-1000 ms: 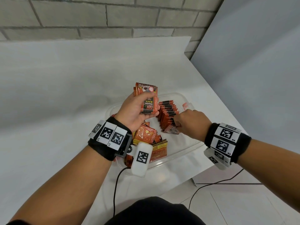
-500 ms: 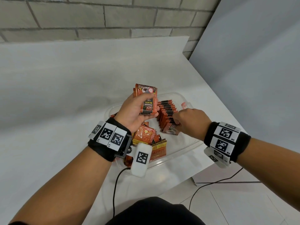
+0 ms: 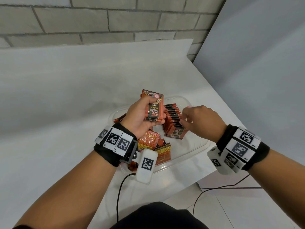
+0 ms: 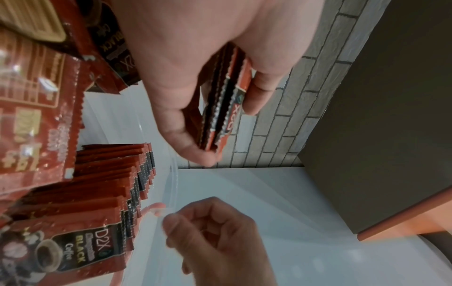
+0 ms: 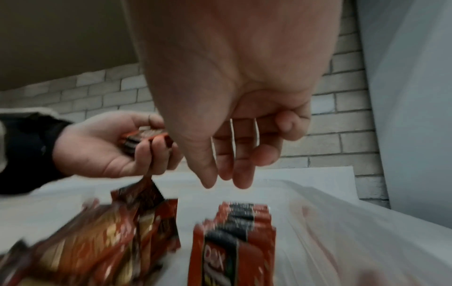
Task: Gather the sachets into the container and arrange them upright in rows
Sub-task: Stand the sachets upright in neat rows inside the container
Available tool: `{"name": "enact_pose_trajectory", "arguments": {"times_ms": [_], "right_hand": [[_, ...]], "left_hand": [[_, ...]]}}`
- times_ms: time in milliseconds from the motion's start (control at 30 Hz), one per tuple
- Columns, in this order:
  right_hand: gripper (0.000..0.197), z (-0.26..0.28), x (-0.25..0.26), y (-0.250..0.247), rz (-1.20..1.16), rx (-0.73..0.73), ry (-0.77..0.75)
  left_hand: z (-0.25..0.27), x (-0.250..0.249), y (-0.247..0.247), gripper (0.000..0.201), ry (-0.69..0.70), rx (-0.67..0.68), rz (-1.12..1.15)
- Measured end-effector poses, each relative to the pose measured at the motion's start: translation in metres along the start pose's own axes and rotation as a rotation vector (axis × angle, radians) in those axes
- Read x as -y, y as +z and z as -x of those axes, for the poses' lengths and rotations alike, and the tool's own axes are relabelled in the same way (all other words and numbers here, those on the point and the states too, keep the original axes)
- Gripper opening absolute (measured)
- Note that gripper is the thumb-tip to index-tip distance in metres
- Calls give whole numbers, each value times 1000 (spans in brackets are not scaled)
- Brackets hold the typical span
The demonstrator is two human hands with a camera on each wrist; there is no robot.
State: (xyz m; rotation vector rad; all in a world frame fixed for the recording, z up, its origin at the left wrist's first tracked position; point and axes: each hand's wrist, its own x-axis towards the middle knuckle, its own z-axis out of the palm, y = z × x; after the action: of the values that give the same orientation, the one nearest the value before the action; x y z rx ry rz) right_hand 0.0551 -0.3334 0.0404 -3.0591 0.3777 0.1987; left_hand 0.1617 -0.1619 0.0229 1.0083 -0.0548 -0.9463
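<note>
My left hand (image 3: 155, 111) grips a stack of red and black coffee sachets (image 3: 154, 100) above the clear plastic container (image 3: 194, 146); the left wrist view shows the stack (image 4: 220, 116) held between thumb and fingers. A row of upright sachets (image 3: 173, 119) stands along the container's right side, leaning slightly. My right hand (image 3: 184, 119) hovers just over that row with loosely curled fingers (image 5: 239, 174) and holds nothing. Loose sachets (image 3: 153, 142) lie piled in the container's near left part.
The container sits near the front right corner of a white table (image 3: 66, 113), whose edge drops off to the right. A brick wall (image 3: 115, 22) runs behind and a grey panel (image 3: 264, 63) stands at the right. Wristband cables (image 3: 118, 195) hang below my arms.
My right hand has lifted off the front of the upright row and risen a little toward the left hand's stack. The left hand has kept the stack nearly still.
</note>
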Motion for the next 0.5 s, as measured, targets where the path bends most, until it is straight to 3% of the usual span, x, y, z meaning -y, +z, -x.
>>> {"name": "enact_pose_trajectory", "arguments": {"times_ms": [200, 300, 500], "right_hand": [[23, 14, 16, -23, -747, -132, 117], [37, 22, 25, -19, -891, -96, 129], [23, 29, 25, -11, -1230, 7, 239]], "left_hand": [[4, 2, 6, 22, 1, 118, -111], [6, 7, 12, 31, 12, 165, -141], [9, 15, 20, 26, 74, 163, -190]]}}
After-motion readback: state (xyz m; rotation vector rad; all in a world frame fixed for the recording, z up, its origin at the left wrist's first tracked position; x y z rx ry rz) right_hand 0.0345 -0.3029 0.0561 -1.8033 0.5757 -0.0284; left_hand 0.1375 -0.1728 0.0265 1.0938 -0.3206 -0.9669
